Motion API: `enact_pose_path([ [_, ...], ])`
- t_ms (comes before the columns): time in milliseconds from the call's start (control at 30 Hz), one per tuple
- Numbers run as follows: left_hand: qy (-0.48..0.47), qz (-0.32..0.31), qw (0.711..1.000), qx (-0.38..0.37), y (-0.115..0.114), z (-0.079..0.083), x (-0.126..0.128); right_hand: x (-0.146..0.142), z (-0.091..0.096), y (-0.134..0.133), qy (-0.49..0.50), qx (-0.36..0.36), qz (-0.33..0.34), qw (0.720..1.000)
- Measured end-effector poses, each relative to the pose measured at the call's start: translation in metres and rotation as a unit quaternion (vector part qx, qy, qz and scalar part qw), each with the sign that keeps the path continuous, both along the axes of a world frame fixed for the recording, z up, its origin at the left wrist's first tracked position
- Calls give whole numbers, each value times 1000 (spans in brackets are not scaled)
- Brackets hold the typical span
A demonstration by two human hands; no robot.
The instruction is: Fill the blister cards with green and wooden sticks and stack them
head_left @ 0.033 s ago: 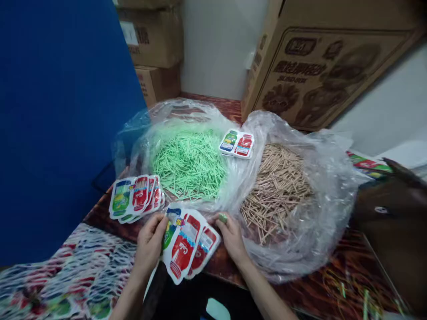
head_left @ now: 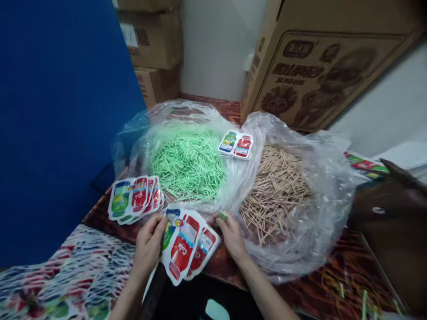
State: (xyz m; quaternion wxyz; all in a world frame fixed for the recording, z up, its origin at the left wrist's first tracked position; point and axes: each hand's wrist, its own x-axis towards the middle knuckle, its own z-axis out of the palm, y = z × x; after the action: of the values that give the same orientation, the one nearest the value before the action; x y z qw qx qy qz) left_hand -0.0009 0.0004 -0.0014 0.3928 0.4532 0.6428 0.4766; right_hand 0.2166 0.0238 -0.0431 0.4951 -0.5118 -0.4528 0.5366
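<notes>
My left hand (head_left: 149, 240) grips a fanned set of flat plastic packets (head_left: 182, 249) at their left edge, over the table's front edge. They are printed with a green bottle and a red cola bottle. My right hand (head_left: 232, 236) is closed in a pinch beside the packets' upper right edge; whether it holds a packet is hidden. Something small and green (head_left: 223, 216) sits on one of its fingers. A fan of similar packets (head_left: 135, 198) lies to the left. Beyond my hands is a heap of light green sticks (head_left: 190, 164); a heap of tan sticks (head_left: 276, 191) lies to the right.
Clear plastic bags (head_left: 328, 213) spread around both heaps. Another packet stack (head_left: 235, 144) rests between them. Cardboard boxes (head_left: 300, 84) stand behind, and a blue panel (head_left: 63, 124) rises on the left. Many packets (head_left: 76, 275) lie at the lower left. Rubber bands (head_left: 347, 284) are scattered at the right.
</notes>
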Motion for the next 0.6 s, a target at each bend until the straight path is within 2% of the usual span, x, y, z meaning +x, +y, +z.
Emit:
enact_pose_path([
  [100,-3,5,1000,6,1,-3,-2,4,18,21,45,-4,-2,999],
  [167,-12,0,1000,9,1,-2,-1,9,33,44,29,25,14,999],
  [233,-24,-10,1000,9,0,0,1,14,48,72,-34,52,29,998],
  [300,-33,-14,999,9,-1,1,3,17,59,102,-144,70,36,986],
  [367,-40,-16,999,12,-1,1,4,18,65,128,-303,98,34,947],
  [433,-46,-18,999,13,-2,-1,4,18,67,148,-394,117,39,911],
  [500,-51,-21,998,9,-3,-3,2,17,67,160,-417,122,40,900],
  [600,-55,-19,998,4,-5,-6,-2,13,66,173,-403,114,32,908],
])
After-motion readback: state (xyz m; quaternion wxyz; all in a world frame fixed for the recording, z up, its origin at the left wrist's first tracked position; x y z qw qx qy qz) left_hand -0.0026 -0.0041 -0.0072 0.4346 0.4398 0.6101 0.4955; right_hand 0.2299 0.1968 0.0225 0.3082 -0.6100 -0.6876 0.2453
